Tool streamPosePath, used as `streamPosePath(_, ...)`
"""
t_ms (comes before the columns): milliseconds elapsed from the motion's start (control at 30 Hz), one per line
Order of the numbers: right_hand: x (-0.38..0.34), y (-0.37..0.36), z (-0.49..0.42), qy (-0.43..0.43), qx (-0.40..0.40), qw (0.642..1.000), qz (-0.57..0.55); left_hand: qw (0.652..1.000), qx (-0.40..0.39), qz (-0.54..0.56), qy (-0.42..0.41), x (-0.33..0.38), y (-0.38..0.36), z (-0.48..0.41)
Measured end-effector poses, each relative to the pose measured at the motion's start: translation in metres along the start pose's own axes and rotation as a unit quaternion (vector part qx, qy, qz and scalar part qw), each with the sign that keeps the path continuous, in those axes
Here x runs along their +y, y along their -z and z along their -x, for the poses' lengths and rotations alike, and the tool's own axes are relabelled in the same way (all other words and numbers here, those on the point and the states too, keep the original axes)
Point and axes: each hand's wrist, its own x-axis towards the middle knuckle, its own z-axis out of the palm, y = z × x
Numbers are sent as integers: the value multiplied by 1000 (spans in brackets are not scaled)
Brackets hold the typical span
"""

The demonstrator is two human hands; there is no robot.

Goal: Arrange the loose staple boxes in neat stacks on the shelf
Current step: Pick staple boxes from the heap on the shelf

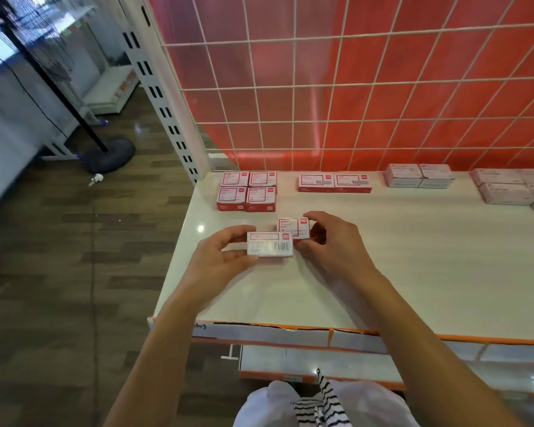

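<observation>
Left hand grips barcode-side box, long axis left-right; right hand pinches label-side box just behind it, touching, stacks farther back-left on shelf.

Stacked staple boxes are recorded as red and white. A black barcode is noted on one white box. The shelf is white, orange-edged; the back panel red, white-gridded; the floor brown, wood-patterned.

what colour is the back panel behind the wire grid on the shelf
Orange-red back panel, seen through the white wire grid; the head view shows it best.
</observation>
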Motion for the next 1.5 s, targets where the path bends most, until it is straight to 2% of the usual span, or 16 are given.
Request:
streamPosePath(333, -22, -20, -22, 13, -14, 998, 53, 999, -26, 41, 16, -9, 31, -11)
streamPosePath(733, -32, -33, -31, 28, -5, 997, 65, 996, -42, 74, 17, -14, 43, -21)
streamPosePath(1500, -42, -32, -32, -27, -13, 999, 41, 996, -61, 63, 14, -13, 41, -27)
